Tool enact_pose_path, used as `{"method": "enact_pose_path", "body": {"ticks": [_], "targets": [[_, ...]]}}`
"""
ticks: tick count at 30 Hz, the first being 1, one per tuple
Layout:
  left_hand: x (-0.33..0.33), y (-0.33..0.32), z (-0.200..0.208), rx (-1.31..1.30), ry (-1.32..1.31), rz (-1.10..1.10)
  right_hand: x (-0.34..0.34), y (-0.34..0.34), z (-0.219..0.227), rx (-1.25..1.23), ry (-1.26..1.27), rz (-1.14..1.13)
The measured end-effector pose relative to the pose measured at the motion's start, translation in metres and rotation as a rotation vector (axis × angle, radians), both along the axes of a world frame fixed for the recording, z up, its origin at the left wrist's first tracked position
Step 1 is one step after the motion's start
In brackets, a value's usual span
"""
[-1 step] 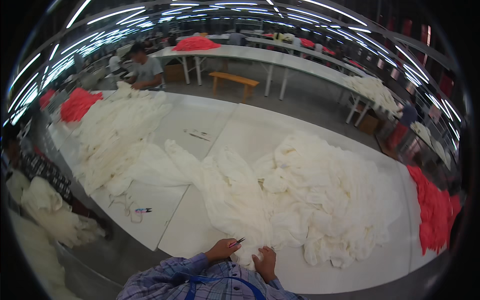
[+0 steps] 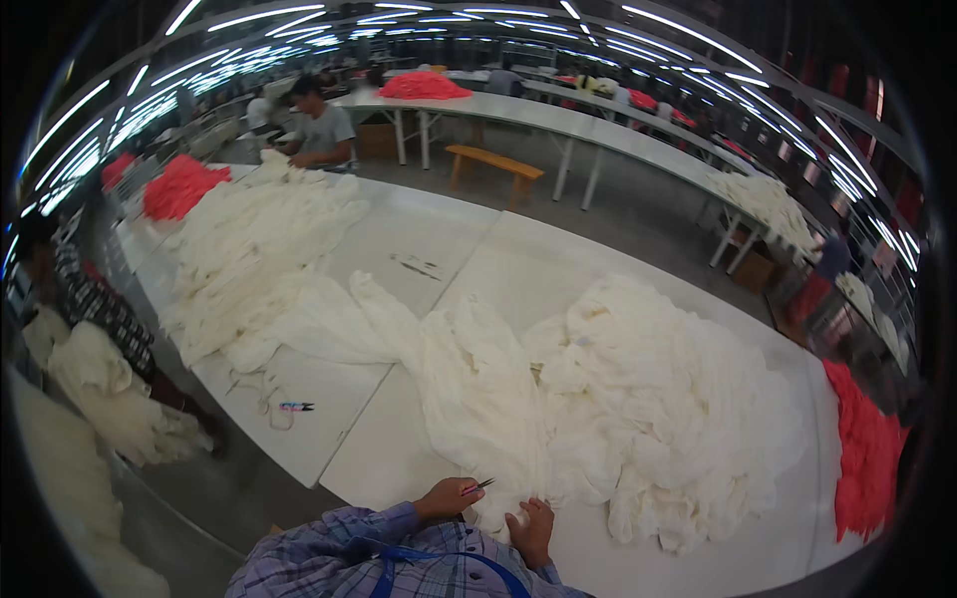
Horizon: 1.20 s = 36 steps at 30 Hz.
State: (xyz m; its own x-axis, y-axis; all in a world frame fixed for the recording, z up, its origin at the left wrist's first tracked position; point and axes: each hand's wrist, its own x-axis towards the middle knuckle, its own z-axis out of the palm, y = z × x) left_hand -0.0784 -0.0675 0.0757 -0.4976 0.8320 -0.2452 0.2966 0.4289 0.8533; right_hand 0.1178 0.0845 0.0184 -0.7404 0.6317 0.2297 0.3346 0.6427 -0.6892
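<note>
My left hand [image 2: 446,498] is closed round a small pair of thread snips [image 2: 478,487], their dark points sticking out to the right. Just to its right, my right hand [image 2: 531,526] grips the near edge of a cream-white cloth [image 2: 488,429], fingers bent onto the fabric. From between my hands the cloth runs away across the white table [image 2: 399,439]. It merges on the right with a big crumpled heap of the same cloth [image 2: 668,409].
Another cream heap [image 2: 249,259] lies at the far left, near a red heap [image 2: 186,186]. Spare snips [image 2: 296,407] with loose cord rest on the left panel. Red cloth [image 2: 865,448] lies at the right end. A person [image 2: 321,135] works across the table; another [image 2: 95,299] stands at left.
The whole view has shifted a little, so the far things appear slightly farther right. My hands keep nearly the same place and the same holds.
</note>
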Motion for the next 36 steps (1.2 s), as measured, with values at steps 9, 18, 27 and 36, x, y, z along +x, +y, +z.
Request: {"method": "enact_pose_path", "body": {"ticks": [9, 18, 27, 36], "targets": [[0.021, -0.042, -0.050, -0.041, 0.119, 0.424, -0.006, 0.044, 0.008, 0.167, 0.263, 0.562], [0.032, -0.053, -0.071, -0.025, 0.277, 0.789, -0.024, 0.056, -0.027, -0.168, 0.088, 0.543], [0.029, -0.061, -0.075, 0.012, 0.321, 0.778, -0.035, 0.042, -0.035, -0.322, 0.053, 0.194], [0.043, -0.066, -0.072, 0.094, 0.331, 0.743, -0.023, 0.031, -0.013, -0.046, 0.042, 0.341]]}}
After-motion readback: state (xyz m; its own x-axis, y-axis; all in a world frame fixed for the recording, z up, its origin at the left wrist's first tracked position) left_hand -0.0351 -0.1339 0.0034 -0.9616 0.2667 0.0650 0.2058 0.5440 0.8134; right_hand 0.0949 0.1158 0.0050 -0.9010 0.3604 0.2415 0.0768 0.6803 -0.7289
